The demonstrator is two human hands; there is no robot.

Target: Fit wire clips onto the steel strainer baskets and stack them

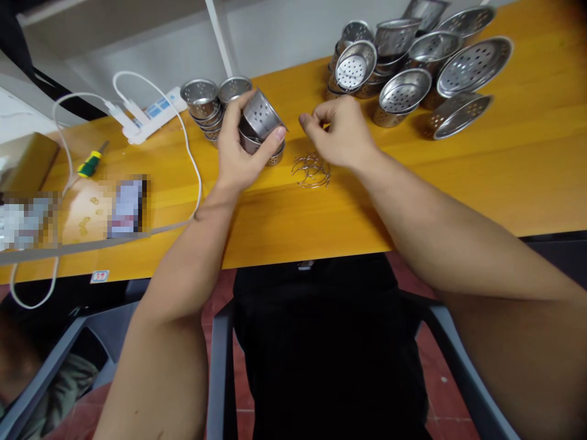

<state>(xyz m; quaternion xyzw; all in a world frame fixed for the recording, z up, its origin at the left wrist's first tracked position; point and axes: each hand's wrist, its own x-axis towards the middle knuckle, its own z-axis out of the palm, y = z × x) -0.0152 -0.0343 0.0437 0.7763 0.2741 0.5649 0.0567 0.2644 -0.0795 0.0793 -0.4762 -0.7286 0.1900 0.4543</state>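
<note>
My left hand (241,153) is closed around a perforated metal cup (262,114), which it holds tilted above another stack of cups (275,157). Two more stacks of such cups (200,101) stand just behind and left of it. To the right, my right hand (342,131) is curled, thumb and index finger brought together; whatever may be between them is too small to make out. Below that hand, a small heap of thin bent wire pieces (312,171) lies on the table.
Many perforated metal cups (406,91) crowd the back right of the wooden table (293,226). At left are a white power strip (153,116) with cables, a green-yellow screwdriver (92,162), a blurred phone-like object (127,206) and a box (32,162). Another person sits at lower left.
</note>
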